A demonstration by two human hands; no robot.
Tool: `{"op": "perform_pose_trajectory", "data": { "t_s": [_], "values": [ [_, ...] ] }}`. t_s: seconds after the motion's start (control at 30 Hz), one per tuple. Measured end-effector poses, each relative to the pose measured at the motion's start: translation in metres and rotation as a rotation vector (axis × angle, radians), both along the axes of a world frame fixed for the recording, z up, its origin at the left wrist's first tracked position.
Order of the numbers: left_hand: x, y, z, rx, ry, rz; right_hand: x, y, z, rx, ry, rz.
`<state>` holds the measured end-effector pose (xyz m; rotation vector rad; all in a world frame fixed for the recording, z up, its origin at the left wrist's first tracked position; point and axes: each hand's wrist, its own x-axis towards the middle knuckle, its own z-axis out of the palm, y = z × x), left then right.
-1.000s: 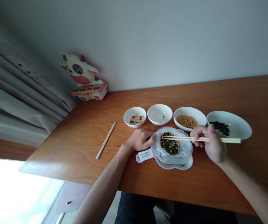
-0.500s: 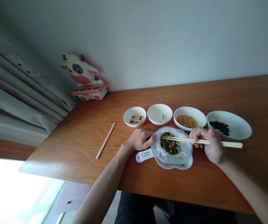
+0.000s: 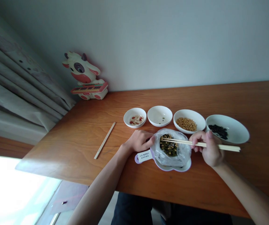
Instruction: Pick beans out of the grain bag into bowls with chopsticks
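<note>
My right hand (image 3: pixel 209 150) is closed around a pair of wooden chopsticks (image 3: pixel 181 141), whose tips touch mixed dark and yellow beans (image 3: pixel 169 149). Those beans lie in the mouth of a clear plastic bag (image 3: pixel 183 153). Under the bag is a white dish with a lavender rim (image 3: pixel 183 169); a white label (image 3: pixel 145 156) with printed characters covers part of its handle. My left hand (image 3: pixel 141 140) is closed at the bag's left edge, its fingertips partly hidden. Whether any bean sits between the chopstick tips is too small to tell.
Behind the bag stand four-sided company: a bowl of nut pieces (image 3: pixel 135 122), a bowl with a few green beans (image 3: pixel 160 117), a bowl of yellow soybeans (image 3: pixel 186 124) and a bowl of black seeds (image 3: pixel 218 131). Spare chopsticks (image 3: pixel 105 140) and a cow toy (image 3: pixel 88 78) are leftward.
The view has shifted slightly, so the bowls on the right sit a little lower. Both hands keep their holds, and the chopstick tips remain among the beans.
</note>
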<state>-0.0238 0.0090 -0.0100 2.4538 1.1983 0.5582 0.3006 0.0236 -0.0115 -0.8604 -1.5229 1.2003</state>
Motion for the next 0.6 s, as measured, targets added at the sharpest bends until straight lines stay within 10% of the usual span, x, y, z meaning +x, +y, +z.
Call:
{"op": "perform_pose_trajectory", "data": {
  "t_s": [0.6],
  "values": [
    [0.0032, -0.0003, 0.0063, 0.012, 0.004, -0.01, 0.0014, 0.0005, -0.001, -0.096, 0.019, 0.028]
  ]
}}
